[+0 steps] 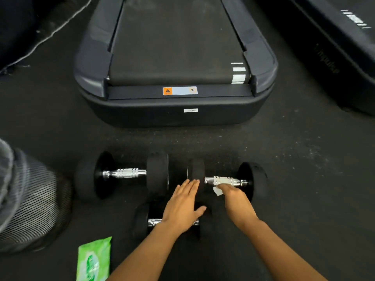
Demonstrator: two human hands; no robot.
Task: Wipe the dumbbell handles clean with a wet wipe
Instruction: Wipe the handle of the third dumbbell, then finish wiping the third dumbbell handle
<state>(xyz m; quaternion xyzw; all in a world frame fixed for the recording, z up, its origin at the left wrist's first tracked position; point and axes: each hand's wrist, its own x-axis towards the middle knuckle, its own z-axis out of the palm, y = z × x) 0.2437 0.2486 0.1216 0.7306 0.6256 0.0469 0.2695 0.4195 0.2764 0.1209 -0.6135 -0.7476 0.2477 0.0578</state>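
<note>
Three black dumbbells with chrome handles lie on the dark floor. The left dumbbell rests alone. On the right dumbbell, my right hand presses a white wet wipe onto the chrome handle. My left hand is flat with fingers apart, its fingertips against that dumbbell's inner weight. A third, smaller dumbbell lies nearer to me, its handle mostly hidden beneath my left hand and wrist.
A green pack of wet wipes lies on the floor at the lower left. A black mesh bin lies beside it on the left. A treadmill's rear end stands just beyond the dumbbells, and another machine is at the right.
</note>
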